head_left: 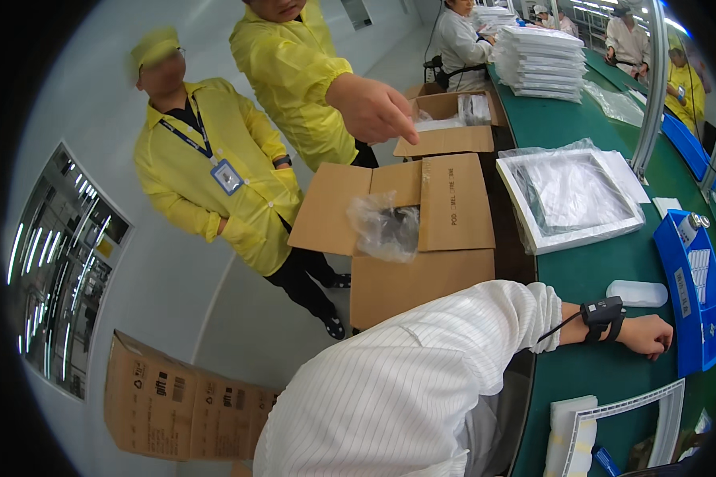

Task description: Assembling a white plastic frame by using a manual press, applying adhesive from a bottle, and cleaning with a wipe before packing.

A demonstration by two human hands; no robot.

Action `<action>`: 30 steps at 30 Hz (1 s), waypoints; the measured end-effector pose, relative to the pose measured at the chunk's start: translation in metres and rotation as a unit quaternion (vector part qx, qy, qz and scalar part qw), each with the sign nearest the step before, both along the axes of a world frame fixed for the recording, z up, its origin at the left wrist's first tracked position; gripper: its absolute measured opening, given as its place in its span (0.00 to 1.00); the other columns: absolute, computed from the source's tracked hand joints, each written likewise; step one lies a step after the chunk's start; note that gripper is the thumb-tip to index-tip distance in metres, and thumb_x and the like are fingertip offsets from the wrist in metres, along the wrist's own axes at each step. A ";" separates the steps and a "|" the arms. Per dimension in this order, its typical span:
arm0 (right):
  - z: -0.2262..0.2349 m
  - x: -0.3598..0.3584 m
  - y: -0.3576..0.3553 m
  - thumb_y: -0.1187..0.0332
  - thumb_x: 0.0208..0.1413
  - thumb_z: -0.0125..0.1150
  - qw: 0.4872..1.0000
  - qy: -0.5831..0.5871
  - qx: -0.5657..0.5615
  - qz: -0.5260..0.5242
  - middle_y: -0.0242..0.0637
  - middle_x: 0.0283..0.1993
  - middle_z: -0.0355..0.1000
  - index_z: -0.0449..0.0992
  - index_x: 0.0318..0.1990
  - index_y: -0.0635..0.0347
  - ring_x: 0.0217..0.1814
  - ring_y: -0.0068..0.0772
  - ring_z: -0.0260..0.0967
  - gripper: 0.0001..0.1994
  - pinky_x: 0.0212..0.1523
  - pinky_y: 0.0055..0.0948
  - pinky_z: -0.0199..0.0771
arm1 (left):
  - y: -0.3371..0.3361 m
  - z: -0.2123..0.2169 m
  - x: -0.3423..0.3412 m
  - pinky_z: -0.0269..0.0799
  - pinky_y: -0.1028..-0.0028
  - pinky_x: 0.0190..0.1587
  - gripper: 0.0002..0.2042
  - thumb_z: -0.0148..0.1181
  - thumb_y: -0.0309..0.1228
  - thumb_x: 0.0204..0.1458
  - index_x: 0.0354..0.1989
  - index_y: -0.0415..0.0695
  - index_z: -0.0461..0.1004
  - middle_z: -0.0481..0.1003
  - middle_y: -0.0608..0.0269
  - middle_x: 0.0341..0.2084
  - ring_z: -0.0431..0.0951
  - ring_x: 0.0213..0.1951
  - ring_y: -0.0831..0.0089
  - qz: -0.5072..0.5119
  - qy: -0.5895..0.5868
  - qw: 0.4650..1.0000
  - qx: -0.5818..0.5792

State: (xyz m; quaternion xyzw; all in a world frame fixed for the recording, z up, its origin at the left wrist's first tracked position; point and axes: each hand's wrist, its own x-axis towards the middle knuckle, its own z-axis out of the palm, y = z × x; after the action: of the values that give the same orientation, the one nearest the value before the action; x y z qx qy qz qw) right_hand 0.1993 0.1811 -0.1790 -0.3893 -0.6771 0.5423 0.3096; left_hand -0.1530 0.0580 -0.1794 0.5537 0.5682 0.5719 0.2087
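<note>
Left hand (648, 334) down on the green work table (597, 374), palm under, fingers curled in to a loose fist, nothing visible in the grip. Black wrist strap (603, 314) around the wrist, with a thin dark cord running back along the white striped sleeve (422, 374). Knuckles just beside the near edge of a blue plastic tray (696, 310), though contact cannot be told. Small white bottle (692, 224) lying at the tray's far end. White oblong rounded piece (638, 293) on the table just above the wrist, apart from it. Below the forearm, a white frame part (628, 417) at the table's near end, partly cut off by the picture's rim.

Farther along the table, a white framed panel (569, 199) wrapped in clear plastic film, lying flat. Beyond that, a tall stack of white panels (541, 63).

Left of the table, an open cardboard box (422, 238) with flaps spread and a crumpled clear plastic bag (386, 226) at its mouth. Behind it, a second open cardboard box (449, 123).

Over the boxes, a co-worker's hand (370, 107) from a yellow sleeve, fingers pointing downward. Another person in a yellow coat (207, 175) standing close by. Flattened carton (175, 405) on the pale floor at lower left.
</note>
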 end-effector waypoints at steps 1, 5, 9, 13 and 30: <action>-0.001 -0.001 0.000 0.57 0.65 0.51 1.000 -0.001 0.000 -0.003 0.46 0.46 0.72 0.69 0.57 0.63 0.44 0.36 0.72 0.21 0.38 0.33 0.75 | -0.001 0.000 0.000 0.76 0.73 0.32 0.05 0.52 0.22 0.50 0.34 0.35 0.71 0.80 0.59 0.23 0.81 0.26 0.72 0.006 0.003 1.000 0.003; -0.003 0.000 -0.003 0.57 0.64 0.51 1.000 -0.008 0.005 -0.006 0.45 0.44 0.73 0.70 0.56 0.63 0.43 0.35 0.72 0.20 0.37 0.33 0.75 | -0.001 -0.002 -0.002 0.76 0.73 0.31 0.05 0.52 0.22 0.50 0.34 0.35 0.71 0.81 0.59 0.23 0.81 0.25 0.72 0.011 -0.009 1.000 0.003; -0.003 0.002 -0.004 0.57 0.64 0.52 1.000 -0.018 0.013 -0.011 0.45 0.43 0.73 0.71 0.55 0.63 0.41 0.35 0.72 0.20 0.36 0.33 0.74 | -0.001 -0.003 -0.003 0.76 0.73 0.31 0.05 0.51 0.22 0.49 0.34 0.35 0.71 0.81 0.58 0.22 0.82 0.25 0.72 0.007 -0.019 1.000 0.009; -0.004 0.008 -0.006 0.58 0.64 0.52 0.999 -0.026 0.021 -0.015 0.44 0.41 0.73 0.72 0.54 0.64 0.40 0.35 0.71 0.19 0.36 0.32 0.74 | 0.001 -0.004 0.000 0.76 0.73 0.31 0.05 0.51 0.21 0.48 0.33 0.34 0.70 0.81 0.58 0.22 0.82 0.25 0.71 0.012 -0.018 1.000 0.004; -0.008 0.031 0.001 0.59 0.63 0.53 0.996 -0.052 0.035 -0.056 0.42 0.34 0.74 0.75 0.49 0.65 0.34 0.35 0.71 0.17 0.32 0.32 0.72 | 0.004 -0.003 -0.003 0.77 0.73 0.28 0.05 0.49 0.19 0.47 0.33 0.34 0.68 0.80 0.57 0.20 0.82 0.23 0.70 0.028 -0.017 0.999 0.030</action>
State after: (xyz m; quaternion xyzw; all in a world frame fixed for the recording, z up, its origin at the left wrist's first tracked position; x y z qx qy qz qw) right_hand 0.2301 0.1818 -0.1868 -0.4431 -0.6877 0.4796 0.3174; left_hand -0.1557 0.0622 -0.1823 0.5340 0.5622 0.6036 0.1858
